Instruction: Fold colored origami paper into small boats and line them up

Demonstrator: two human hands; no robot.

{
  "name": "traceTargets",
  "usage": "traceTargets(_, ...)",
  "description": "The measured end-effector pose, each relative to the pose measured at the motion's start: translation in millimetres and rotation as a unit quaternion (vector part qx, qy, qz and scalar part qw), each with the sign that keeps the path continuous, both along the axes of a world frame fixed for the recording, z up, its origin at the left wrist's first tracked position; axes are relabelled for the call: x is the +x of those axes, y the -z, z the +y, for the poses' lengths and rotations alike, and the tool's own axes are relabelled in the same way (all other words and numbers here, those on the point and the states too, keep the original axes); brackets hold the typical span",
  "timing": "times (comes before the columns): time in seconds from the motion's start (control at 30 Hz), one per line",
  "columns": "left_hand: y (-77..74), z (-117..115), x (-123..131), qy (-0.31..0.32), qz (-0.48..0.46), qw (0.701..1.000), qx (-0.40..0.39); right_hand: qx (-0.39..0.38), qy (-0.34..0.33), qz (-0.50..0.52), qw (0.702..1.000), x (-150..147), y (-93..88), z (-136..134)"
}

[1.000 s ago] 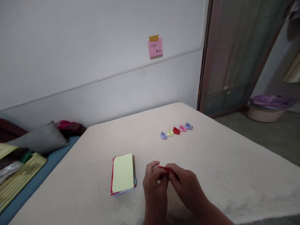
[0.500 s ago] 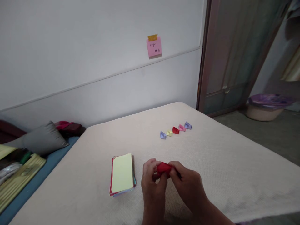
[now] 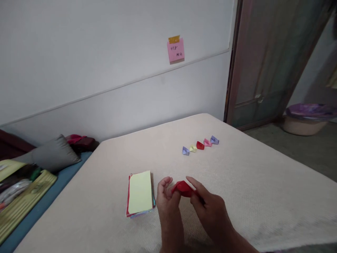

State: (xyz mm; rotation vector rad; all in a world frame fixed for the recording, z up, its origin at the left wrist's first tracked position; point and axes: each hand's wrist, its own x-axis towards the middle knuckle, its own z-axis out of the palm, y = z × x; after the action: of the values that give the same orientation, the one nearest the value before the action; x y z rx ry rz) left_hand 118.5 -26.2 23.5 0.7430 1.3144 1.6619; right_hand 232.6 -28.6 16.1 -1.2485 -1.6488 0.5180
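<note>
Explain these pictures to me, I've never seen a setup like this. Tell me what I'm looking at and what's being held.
There is no machine here. These are a person's own bare hands, seen through one camera worn on their head, which looks forward and down. That is why the arms come in from the bottom edge.

The left hand and right hand hold a folded red paper between them. On the pale padded surface, a stack of paper with a yellow sheet on top lies beside the left hand. Farther off is a row of five small folded paper shapes. A pink note is taped to the wall.
</note>
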Motion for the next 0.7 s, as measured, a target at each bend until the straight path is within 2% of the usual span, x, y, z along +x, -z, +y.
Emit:
traceTargets(0.1, 0.1, 0.2, -1.8, -0.01, -0.002, 1.0, -0.004, -0.028, 0.014, -0.043, 0.999, -3.0, 1.7, 0.1)
traceTargets(0.3, -3.7, -1.7, -9.1, 0.033, 0.123, 0.991, -0.042, 0.006, 0.005, -0.041, 0.999, -1.8, -4.8, 4.5)
traceTargets(0.37, -5.0, -3.0, -8.8, 0.048, 0.144, 0.988, -0.037, -0.014, -0.019, -0.009, 1.0, 0.4, -7.1, 7.0)
traceTargets(0.43, -6.0, -4.3, -6.9, 0.07, 0.158, 0.984, -0.031, -0.072, -0.038, 0.041, 0.996, 3.0, -9.3, 10.2)
traceTargets(0.57, -6.2, -3.9, -2.5, 0.086, 0.156, 0.984, -0.025, -0.186, -0.083, 0.164, 0.965, 6.4, -12.8, 16.9)
traceTargets(0.7, -1.8, -1.7, -1.6, 0.075, 0.118, 0.989, -0.036, -0.216, -0.107, 0.227, 0.943, 5.5, -15.8, 19.3)
